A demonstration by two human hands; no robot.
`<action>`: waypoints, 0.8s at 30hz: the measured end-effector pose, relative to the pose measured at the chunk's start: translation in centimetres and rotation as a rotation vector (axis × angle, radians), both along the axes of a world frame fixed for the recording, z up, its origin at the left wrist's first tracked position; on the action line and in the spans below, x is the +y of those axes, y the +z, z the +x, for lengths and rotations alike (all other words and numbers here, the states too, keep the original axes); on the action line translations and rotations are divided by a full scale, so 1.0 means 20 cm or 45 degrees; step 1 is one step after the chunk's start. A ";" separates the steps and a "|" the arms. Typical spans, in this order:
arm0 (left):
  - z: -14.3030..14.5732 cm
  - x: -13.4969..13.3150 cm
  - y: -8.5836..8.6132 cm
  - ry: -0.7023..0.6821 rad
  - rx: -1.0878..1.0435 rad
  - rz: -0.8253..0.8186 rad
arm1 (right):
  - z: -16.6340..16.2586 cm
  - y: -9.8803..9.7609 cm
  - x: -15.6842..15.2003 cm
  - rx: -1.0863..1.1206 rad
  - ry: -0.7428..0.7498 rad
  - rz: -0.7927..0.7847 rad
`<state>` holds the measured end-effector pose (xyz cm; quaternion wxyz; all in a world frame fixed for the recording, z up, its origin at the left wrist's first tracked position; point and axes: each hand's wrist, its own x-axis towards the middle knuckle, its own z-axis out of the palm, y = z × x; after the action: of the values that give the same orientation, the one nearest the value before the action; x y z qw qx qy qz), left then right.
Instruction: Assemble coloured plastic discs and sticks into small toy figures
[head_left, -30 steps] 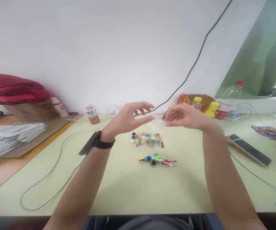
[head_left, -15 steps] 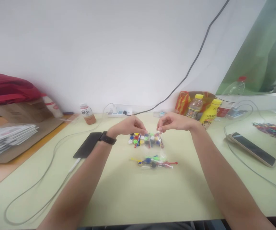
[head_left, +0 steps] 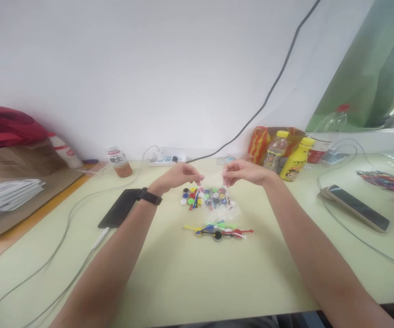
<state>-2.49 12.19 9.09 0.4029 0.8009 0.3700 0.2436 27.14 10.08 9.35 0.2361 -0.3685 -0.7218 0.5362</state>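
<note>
A clear plastic bag (head_left: 230, 212) hangs between my hands, pinched at its upper edge. My left hand (head_left: 180, 176), with a black watch on its wrist, closes thumb and fingers on the left side of the bag. On the right side, the fingers of my right hand (head_left: 243, 173) are likewise pressed together on the film. Behind and partly through the bag show rows of small coloured discs (head_left: 191, 196) with thin arrow-shaped pieces among them. Nearer to me on the table lies a cluster of coloured plastic arrow spinners (head_left: 218, 233) with round centres.
Left of my hands are a black phone (head_left: 119, 208) on a charging cable and a drink bottle (head_left: 119, 162). Yellow-capped bottles (head_left: 294, 159) stand back right, near another phone (head_left: 358, 208) and a pile of coloured strips (head_left: 385, 181). A white power strip (head_left: 166, 160) lies along the wall.
My hands have drawn slightly apart, and the plastic bag between them shows more clearly, its lower part spread towards the spinners. The whole view has shifted a little.
</note>
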 end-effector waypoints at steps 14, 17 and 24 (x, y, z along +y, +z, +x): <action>-0.13 0.09 -0.02 0.151 -0.008 -0.093 | 0.06 -0.07 0.04 0.056 -0.122 -0.009; -0.12 0.07 0.00 0.107 -0.060 -0.071 | 0.08 -0.03 0.02 -0.004 -0.040 0.057; -0.07 0.06 -0.01 0.079 -0.036 0.017 | 0.09 0.01 0.00 -0.184 0.019 0.110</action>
<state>-3.80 13.30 8.90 0.3950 0.7882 0.3873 0.2696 28.88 10.17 9.62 0.1950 -0.3905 -0.7621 0.4782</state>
